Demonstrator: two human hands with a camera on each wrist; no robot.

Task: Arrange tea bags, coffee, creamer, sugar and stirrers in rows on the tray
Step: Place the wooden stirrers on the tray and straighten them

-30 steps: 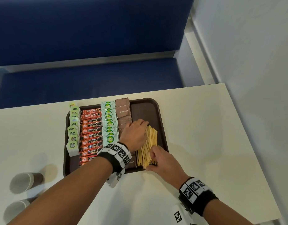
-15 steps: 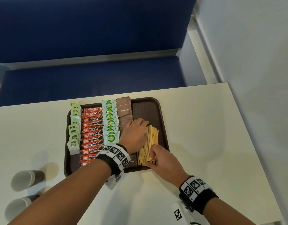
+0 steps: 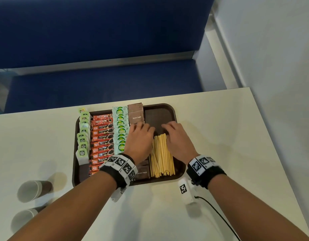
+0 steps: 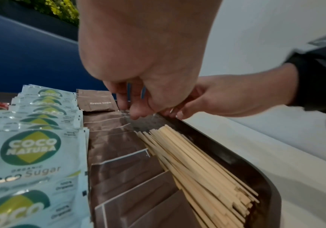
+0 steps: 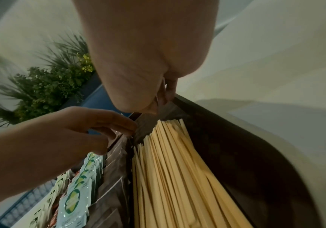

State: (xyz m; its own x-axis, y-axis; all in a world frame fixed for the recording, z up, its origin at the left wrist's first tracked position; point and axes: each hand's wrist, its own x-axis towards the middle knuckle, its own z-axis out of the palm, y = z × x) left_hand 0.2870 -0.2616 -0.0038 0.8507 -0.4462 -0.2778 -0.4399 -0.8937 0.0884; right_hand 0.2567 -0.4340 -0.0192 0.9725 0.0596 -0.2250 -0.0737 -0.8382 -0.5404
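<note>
A brown tray (image 3: pixel 160 112) holds rows, from left to right: green tea bags (image 3: pixel 83 141), red coffee sachets (image 3: pixel 102 136), pale blue coco sugar sachets (image 3: pixel 120 119), brown sugar packets (image 3: pixel 136 113) and a bundle of wooden stirrers (image 3: pixel 161 155). My left hand (image 3: pixel 141 126) hovers over the brown sugar row with bent fingers, tips by the stirrers' far left corner (image 4: pixel 131 111). My right hand (image 3: pixel 166 127) lies over the stirrers' right side, fingertips down on the tray floor just past their far ends (image 5: pixel 158 104). Neither hand holds anything.
Two paper cups (image 3: pixel 32 190) (image 3: pixel 23 221) lie on their sides on the white table (image 3: pixel 219 136), left of the tray. A blue bench (image 3: pixel 98 84) runs behind the table and a white wall (image 3: pixel 272 49) stands on the right. A black cable (image 3: pixel 218 214) trails from my right wrist.
My right hand has moved from the stirrers' near end up to their far end. The bundle now lies straighter along the tray. My left hand has shifted slightly forward and left.
</note>
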